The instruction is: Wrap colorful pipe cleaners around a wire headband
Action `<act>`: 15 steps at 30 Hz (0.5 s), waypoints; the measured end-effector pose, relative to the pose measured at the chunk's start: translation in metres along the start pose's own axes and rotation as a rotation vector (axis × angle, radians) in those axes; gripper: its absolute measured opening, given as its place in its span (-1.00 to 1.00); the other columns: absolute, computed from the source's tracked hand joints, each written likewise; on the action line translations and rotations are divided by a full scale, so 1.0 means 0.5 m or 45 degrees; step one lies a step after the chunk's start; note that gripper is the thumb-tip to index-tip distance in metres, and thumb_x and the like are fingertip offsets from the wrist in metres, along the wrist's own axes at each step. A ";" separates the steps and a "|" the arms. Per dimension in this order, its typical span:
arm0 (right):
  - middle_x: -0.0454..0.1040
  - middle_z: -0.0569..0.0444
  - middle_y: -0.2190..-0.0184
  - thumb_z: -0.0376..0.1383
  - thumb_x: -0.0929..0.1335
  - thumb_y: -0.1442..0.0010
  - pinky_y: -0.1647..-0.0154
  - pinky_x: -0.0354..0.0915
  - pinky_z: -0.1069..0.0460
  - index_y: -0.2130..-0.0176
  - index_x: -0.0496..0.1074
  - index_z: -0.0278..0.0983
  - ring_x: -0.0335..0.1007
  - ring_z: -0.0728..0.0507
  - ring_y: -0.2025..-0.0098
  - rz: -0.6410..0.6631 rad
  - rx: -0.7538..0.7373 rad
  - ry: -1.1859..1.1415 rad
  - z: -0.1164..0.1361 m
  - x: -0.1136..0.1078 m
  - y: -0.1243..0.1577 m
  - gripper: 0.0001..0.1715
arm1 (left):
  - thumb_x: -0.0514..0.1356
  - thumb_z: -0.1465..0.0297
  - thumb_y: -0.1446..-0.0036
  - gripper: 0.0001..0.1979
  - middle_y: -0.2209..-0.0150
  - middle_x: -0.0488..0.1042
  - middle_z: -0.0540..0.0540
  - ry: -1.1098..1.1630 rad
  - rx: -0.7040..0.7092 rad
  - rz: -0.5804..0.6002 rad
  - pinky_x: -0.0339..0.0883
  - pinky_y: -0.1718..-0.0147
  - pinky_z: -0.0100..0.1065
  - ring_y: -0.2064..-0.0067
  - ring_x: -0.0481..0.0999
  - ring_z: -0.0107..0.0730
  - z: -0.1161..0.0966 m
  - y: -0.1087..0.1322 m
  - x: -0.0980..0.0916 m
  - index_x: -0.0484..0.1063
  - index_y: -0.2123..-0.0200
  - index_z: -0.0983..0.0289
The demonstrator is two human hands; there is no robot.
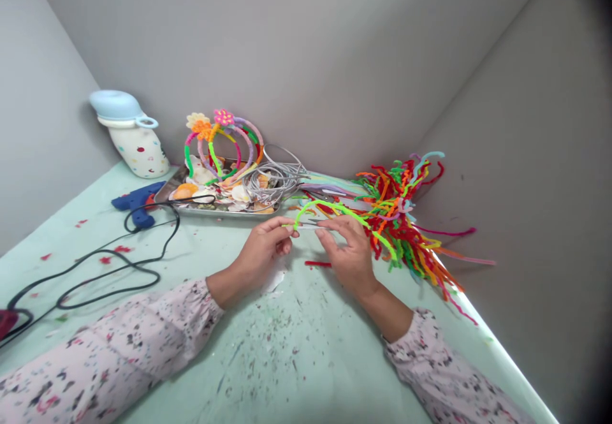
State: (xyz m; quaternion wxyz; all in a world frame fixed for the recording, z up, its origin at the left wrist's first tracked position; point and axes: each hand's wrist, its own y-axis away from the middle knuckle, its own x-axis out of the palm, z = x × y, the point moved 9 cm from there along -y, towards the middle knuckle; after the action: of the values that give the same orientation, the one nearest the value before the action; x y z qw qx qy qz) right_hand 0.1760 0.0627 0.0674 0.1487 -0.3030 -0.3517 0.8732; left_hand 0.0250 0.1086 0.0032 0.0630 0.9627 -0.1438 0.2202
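My left hand (266, 245) is closed in a pinch on one end of a lime-green pipe cleaner (329, 204). From there the pipe cleaner arches up and over my right hand, its free end drooping on the right. Between my hands runs a thin grey wire-like piece (307, 225) with a dark tip near my right fingers. My right hand (351, 252) has its thumb and fingertips closed on that piece; its exact shape is too small to make out. A short red pipe cleaner (317, 264) lies on the table below, beside my right hand.
A metal tray (229, 212) bears scraps, grey wire coils (272, 178) and colourful flowered headbands (222, 146). Left are a blue glue gun (138, 204), its black cord (157, 261) and a white bottle (138, 146). Bunched pipe cleaners (406, 213) lie right, near the wall.
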 end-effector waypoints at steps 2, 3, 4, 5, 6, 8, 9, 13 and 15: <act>0.47 0.03 0.25 -0.30 0.35 -0.18 0.03 0.30 -0.12 0.20 0.51 -0.16 0.38 -0.16 0.12 0.037 -0.020 0.021 0.009 0.001 -0.007 -0.84 | 0.24 0.48 0.02 -0.88 0.45 0.45 0.01 -0.004 -0.015 0.000 0.06 0.60 -0.53 0.59 0.26 -0.64 -0.002 0.000 0.005 0.47 0.33 0.31; 0.47 0.02 0.23 -0.31 0.35 -0.17 0.02 0.29 -0.13 0.19 0.51 -0.17 0.37 -0.17 0.10 0.062 -0.032 0.031 0.015 0.003 -0.011 -0.82 | 0.24 0.47 0.01 -0.88 0.45 0.45 0.01 -0.010 -0.020 0.004 0.05 0.60 -0.53 0.59 0.25 -0.64 -0.002 0.001 0.007 0.47 0.33 0.31; 0.48 0.01 0.23 -0.32 0.35 -0.17 0.02 0.29 -0.13 0.19 0.52 -0.18 0.37 -0.18 0.09 0.093 -0.040 0.040 0.021 0.006 -0.015 -0.81 | 0.24 0.46 0.01 -0.88 0.45 0.45 0.01 -0.020 -0.024 0.010 0.05 0.60 -0.52 0.59 0.25 -0.63 -0.002 0.001 0.009 0.47 0.32 0.30; 0.49 0.01 0.24 -0.33 0.35 -0.16 0.02 0.29 -0.13 0.20 0.52 -0.19 0.37 -0.18 0.09 0.129 -0.047 0.045 0.026 0.010 -0.019 -0.81 | 0.24 0.45 0.00 -0.88 0.45 0.44 0.01 -0.040 -0.024 0.020 0.05 0.60 -0.51 0.58 0.25 -0.63 -0.002 0.002 0.012 0.48 0.32 0.31; 0.50 0.02 0.25 -0.33 0.35 -0.15 0.02 0.28 -0.12 0.21 0.52 -0.19 0.38 -0.18 0.11 0.170 -0.055 0.044 0.032 0.015 -0.021 -0.82 | 0.24 0.44 0.00 -0.87 0.47 0.42 0.00 -0.065 -0.022 0.032 0.04 0.59 -0.51 0.58 0.25 -0.62 -0.001 0.002 0.014 0.48 0.32 0.31; 0.53 0.04 0.27 -0.36 0.35 -0.14 0.05 0.28 -0.10 0.24 0.51 -0.20 0.41 -0.16 0.16 0.254 -0.067 0.036 0.043 0.026 -0.024 -0.84 | 0.24 0.42 -0.01 -0.85 0.53 0.38 -0.02 -0.118 -0.018 0.058 0.04 0.58 -0.50 0.58 0.24 -0.61 0.003 0.004 0.016 0.49 0.29 0.31; 0.53 0.05 0.29 -0.37 0.34 -0.14 0.06 0.28 -0.09 0.25 0.50 -0.21 0.41 -0.15 0.18 0.289 -0.071 0.033 0.046 0.031 -0.024 -0.84 | 0.24 0.41 -0.01 -0.84 0.55 0.36 -0.03 -0.142 -0.018 0.071 0.04 0.58 -0.49 0.58 0.24 -0.60 0.005 0.005 0.017 0.50 0.28 0.31; 0.53 0.05 0.32 -0.37 0.33 -0.15 0.08 0.27 -0.09 0.27 0.49 -0.22 0.40 -0.15 0.21 0.324 -0.044 0.050 0.044 0.034 -0.021 -0.86 | 0.23 0.34 -0.04 -0.84 0.52 0.38 -0.03 -0.201 -0.015 0.111 0.04 0.57 -0.47 0.58 0.23 -0.60 0.014 0.008 0.018 0.48 0.31 0.30; 0.53 0.05 0.32 -0.35 0.33 -0.16 0.08 0.26 -0.08 0.27 0.49 -0.22 0.40 -0.15 0.21 0.310 -0.029 0.045 0.039 0.030 -0.020 -0.87 | 0.22 0.31 -0.06 -0.84 0.51 0.39 -0.03 -0.225 0.000 0.122 0.04 0.57 -0.46 0.59 0.22 -0.60 0.014 0.008 0.016 0.45 0.40 0.30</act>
State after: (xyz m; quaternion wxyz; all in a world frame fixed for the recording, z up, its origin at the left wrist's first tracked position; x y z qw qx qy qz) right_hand 0.1523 0.0666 0.0791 0.0442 -0.3607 -0.3194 0.8752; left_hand 0.0335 0.1015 0.0005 0.0393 0.9704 -0.1947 0.1372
